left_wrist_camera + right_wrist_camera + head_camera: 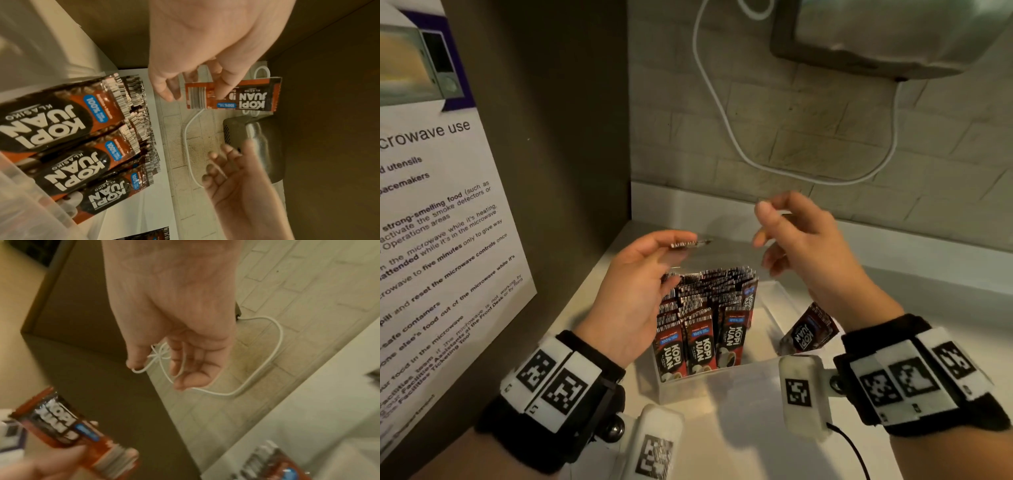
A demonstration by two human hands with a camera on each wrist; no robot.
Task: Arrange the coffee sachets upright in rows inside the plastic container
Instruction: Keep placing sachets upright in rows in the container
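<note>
A clear plastic container (726,380) stands on the white counter, its left part packed with upright red-and-black coffee sachets (702,329) in rows; the same rows (68,138) fill the left wrist view. My left hand (681,240) pinches one sachet (691,243) by its end and holds it level above the rows; its printed face (251,99) shows plainly. My right hand (774,233) hovers over the container's right side with loosely bent fingers and nothing in it (174,363). Another loose sachet (810,330) lies just right of the container's right wall.
A brown side panel with a microwave notice (441,219) closes off the left. Behind is a brick-pattern wall with a looping white cable (726,113), and a metallic appliance (887,34) hangs at the upper right. The white counter (722,438) continues toward me and to the right.
</note>
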